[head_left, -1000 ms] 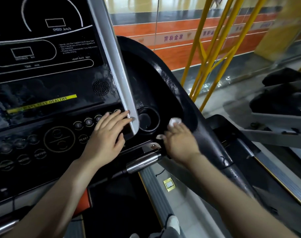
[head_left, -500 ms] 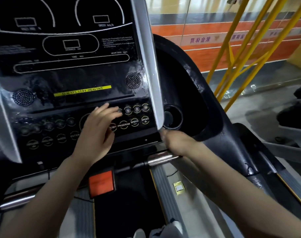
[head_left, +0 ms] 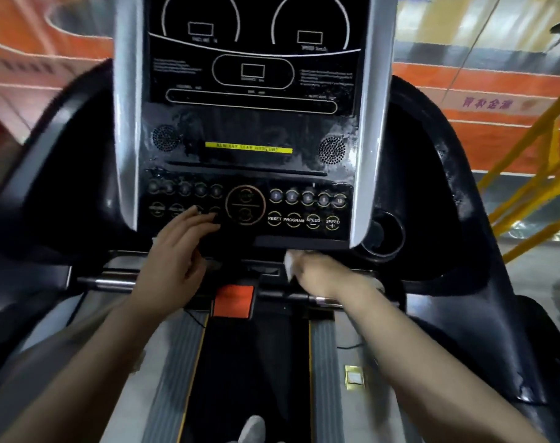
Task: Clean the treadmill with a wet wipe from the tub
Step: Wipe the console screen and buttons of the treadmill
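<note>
The treadmill console (head_left: 249, 129) fills the upper middle, black with wet streaks and rows of round buttons (head_left: 307, 207). My left hand (head_left: 176, 260) lies flat on the lower left of the button panel, fingers spread, nothing in it. My right hand (head_left: 323, 273) is closed on a white wet wipe (head_left: 289, 262), pressed against the ledge just under the console's lower right edge. Only a small bit of the wipe shows past my fingers. The tub is not in view.
A red stop tab (head_left: 232, 300) sits between my hands above the black belt (head_left: 249, 362). Chrome handlebars (head_left: 109, 282) run left and right. A round cup holder (head_left: 382, 235) sits at the right. Yellow rails (head_left: 527, 187) stand beyond the right side arm.
The view has swung left, centring the console. My right hand with the wipe slid left from the cup holder along the lower edge. My left hand shifted left across the buttons.
</note>
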